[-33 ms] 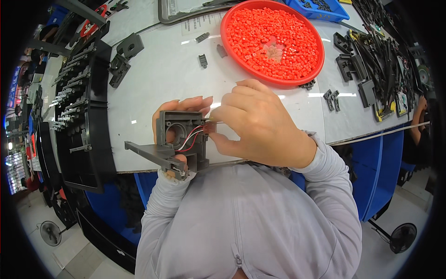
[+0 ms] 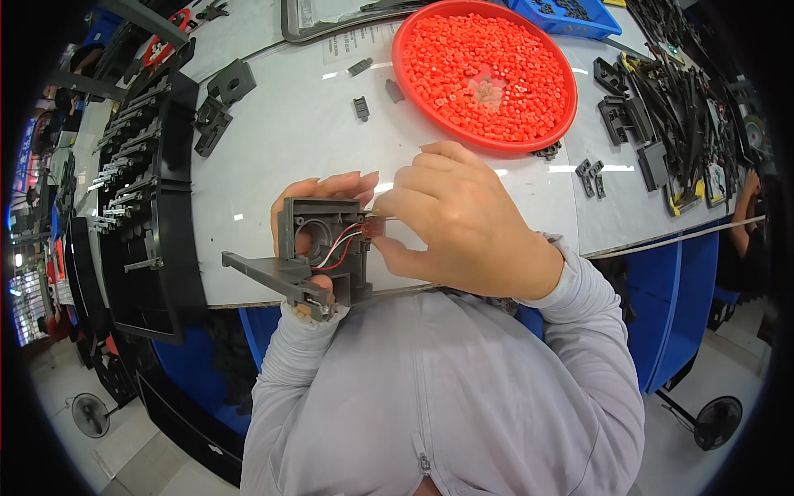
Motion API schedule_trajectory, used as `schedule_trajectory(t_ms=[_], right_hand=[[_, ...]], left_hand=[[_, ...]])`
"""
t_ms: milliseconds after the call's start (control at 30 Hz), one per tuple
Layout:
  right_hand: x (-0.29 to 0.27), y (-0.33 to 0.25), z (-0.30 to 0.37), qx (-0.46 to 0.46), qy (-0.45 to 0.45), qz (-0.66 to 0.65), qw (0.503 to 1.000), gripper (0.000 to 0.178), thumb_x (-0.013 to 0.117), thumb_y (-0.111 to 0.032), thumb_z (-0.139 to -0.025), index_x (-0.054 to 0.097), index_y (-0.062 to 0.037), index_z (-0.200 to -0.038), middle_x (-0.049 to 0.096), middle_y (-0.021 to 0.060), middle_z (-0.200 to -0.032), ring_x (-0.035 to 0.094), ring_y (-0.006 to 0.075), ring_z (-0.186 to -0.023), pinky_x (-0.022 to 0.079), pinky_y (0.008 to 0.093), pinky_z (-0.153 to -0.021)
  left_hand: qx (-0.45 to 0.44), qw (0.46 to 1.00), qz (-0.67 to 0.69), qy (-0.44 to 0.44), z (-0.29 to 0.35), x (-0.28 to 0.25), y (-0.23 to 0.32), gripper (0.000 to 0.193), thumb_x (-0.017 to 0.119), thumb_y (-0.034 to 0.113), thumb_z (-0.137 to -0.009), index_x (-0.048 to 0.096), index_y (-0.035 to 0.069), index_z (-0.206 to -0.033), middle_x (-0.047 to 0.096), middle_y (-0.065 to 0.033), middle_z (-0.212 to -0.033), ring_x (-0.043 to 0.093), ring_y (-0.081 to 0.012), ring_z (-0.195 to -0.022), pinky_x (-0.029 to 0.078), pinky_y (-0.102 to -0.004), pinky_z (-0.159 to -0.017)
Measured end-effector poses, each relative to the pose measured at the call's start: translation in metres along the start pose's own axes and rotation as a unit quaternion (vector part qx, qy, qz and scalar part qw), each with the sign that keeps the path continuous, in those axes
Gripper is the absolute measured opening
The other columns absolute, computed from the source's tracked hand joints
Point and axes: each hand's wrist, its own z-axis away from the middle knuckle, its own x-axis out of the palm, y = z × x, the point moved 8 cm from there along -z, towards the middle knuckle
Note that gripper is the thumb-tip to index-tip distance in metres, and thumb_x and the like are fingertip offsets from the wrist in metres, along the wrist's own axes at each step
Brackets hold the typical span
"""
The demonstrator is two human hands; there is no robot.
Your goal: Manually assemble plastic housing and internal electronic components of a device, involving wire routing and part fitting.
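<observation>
– while our left hand wraps around the dark grey housing from behind, what does our right hand hold?
– we have thumb and forefinger closed together, pinching a small reddish piece where red and white wires reach the housing's right edge.
– and past the housing, held over the table's near edge?
– we see a round red tray of red pieces, then a blue bin.

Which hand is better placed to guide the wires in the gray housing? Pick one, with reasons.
Probably the right hand: it pinches a small reddish piece at the gray plastic housing's right edge, where the red and white wires lead. The left hand seems occupied supporting the housing from behind.
</observation>
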Motion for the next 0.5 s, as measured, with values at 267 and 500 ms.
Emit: schedule_trajectory(t_ms=[267, 500], right_hand=[[-0.0009, -0.0013, 0.0036, 0.001, -0.003, -0.023, 1.000, 0.025, 0.072, -0.010, -0.059, 0.058, -0.0056, -0.079, 0.050, 0.0053, -0.067, 0.051, 0.0229, -0.064, 0.044, 0.0382, -0.074], [-0.0018, -0.0029, 0.0038, 0.005, 0.012, -0.001, 1.000, 0.015, 0.066, -0.018, -0.066, 0.055, -0.0072, -0.065, 0.053, 0.0056, -0.063, 0.056, 0.0219, -0.066, 0.043, 0.0365, -0.076]], left_hand=[[0.013, 1.000, -0.019, -0.002, 0.0005, -0.0008, 0.0003, 0.097, 0.065, 0.068, -0.065, 0.026, 0.010, -0.132, 0.044, -0.0193, -0.125, 0.047, -0.0371, -0.116, 0.043, -0.0455, -0.096], [0.019, 1.000, -0.020, 0.000, 0.0007, -0.0040, -0.0017, 0.098, 0.066, 0.067, -0.066, 0.026, 0.009, -0.133, 0.044, -0.0199, -0.126, 0.046, -0.0364, -0.118, 0.042, -0.0456, -0.096]])
